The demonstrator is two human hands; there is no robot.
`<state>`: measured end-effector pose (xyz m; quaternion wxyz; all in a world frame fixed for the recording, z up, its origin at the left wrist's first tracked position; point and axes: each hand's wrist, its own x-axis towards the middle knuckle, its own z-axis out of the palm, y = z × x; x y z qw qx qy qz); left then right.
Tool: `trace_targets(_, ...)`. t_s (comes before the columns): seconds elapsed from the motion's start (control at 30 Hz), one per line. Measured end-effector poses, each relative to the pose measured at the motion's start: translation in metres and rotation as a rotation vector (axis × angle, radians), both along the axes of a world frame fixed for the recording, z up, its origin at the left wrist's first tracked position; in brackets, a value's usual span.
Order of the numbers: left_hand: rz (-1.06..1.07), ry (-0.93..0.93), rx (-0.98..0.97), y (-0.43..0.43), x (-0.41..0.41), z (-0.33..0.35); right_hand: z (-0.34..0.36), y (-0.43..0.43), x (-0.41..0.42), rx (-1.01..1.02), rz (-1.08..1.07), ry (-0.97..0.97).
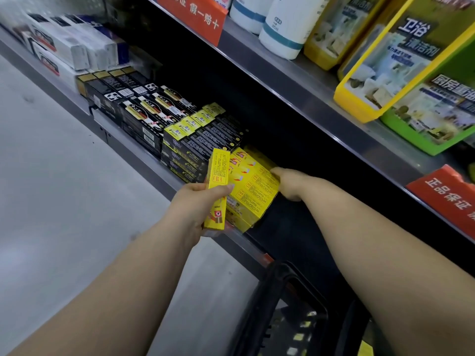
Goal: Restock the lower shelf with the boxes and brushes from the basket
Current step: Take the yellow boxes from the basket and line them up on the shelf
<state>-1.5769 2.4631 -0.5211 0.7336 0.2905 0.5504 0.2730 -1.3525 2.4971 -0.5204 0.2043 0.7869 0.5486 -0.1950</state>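
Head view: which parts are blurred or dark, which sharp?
In the head view, the white boxes at upper left are smeared, the lower shelf back is in shadow, the basket is dim, the yellow box in the left hand is sharp.

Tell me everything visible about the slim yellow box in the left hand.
The slim yellow box is a long, narrow carton, cardboard by its look, with fine red print on its upper face and a red emblem near its lower end. It stands nearly upright, leaning slightly. The left hand grips it around the middle, thumb across the front. It is held before the lower shelf, just left of the yellow boxes stacked there; contact with them cannot be told.
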Motion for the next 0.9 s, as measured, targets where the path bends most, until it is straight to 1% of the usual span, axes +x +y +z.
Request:
trace_targets(0.07,-0.009,0.074,0.069,0.0,0.0,-0.001,0.012,-0.002,-0.013,0.082,0.073,0.109)
trace_targets(0.17,-0.041,0.17,0.219,0.001,0.0,-0.003,0.038,-0.011,-0.046,0.256,0.257,0.413)
trace_targets(0.23,-0.072,0.177,0.301,0.001,0.001,-0.003,0.047,-0.015,-0.063,0.316,0.409,0.479)
trace_targets(0.3,-0.08,0.2,0.392,0.0,0.003,-0.003,0.052,-0.015,-0.064,0.34,0.467,0.451)
trace_targets(0.37,-0.063,0.275,0.494,-0.001,0.003,-0.004,0.056,-0.015,-0.053,0.333,0.391,0.428)
trace_targets(0.43,-0.044,0.321,0.543,0.0,0.002,-0.005,0.058,-0.016,-0.033,0.361,0.224,0.413)
trace_targets(0.5,-0.067,0.32,0.521,0.001,0.001,-0.006,0.054,-0.016,-0.01,0.437,0.012,0.403)
trace_targets(0.57,-0.167,0.332,0.515,-0.001,0.003,-0.007,0.043,-0.01,0.007,0.47,-0.196,0.327)
trace_targets(0.63,-0.36,0.354,0.514,-0.006,0.008,-0.008,0.027,0.001,0.017,0.4,-0.307,0.152)
trace_targets(0.7,-0.585,0.385,0.483,-0.014,0.013,-0.01,0.013,0.012,0.016,0.326,-0.318,0.036)
trace_targets(0.77,-0.728,0.446,0.466,-0.018,0.017,-0.013,0.001,0.021,0.013,0.27,-0.247,0.008)
trace_targets(0.83,-0.77,0.485,0.465,-0.018,0.019,-0.015,-0.01,0.025,0.01,0.213,-0.162,-0.005)
trace_targets(0.9,-0.748,0.475,0.469,-0.016,0.018,-0.014,-0.019,0.026,0.009,0.148,-0.131,-0.005)
